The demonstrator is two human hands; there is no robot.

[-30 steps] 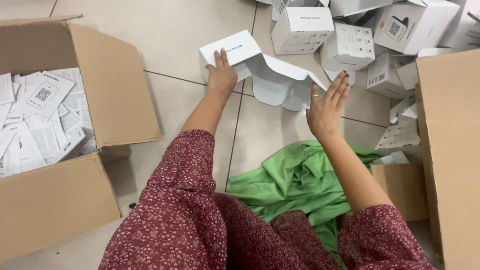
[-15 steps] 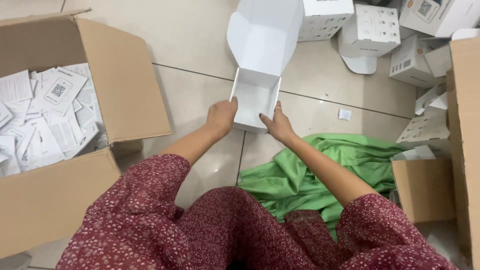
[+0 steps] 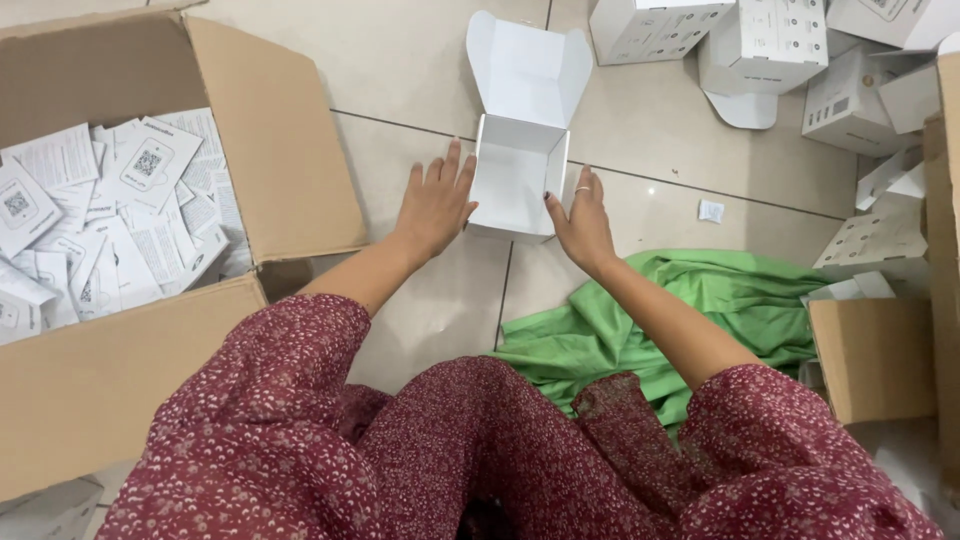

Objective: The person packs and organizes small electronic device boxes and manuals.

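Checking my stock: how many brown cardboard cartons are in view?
2 for certain: a large open carton of paper leaflets at left, and a smaller one at lower right. A brown panel at the right edge may be a third.

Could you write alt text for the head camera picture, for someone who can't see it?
A person's left hand and right hand flank an open white box on a tiled floor, beside a cardboard carton of leaflets and a green cloth.
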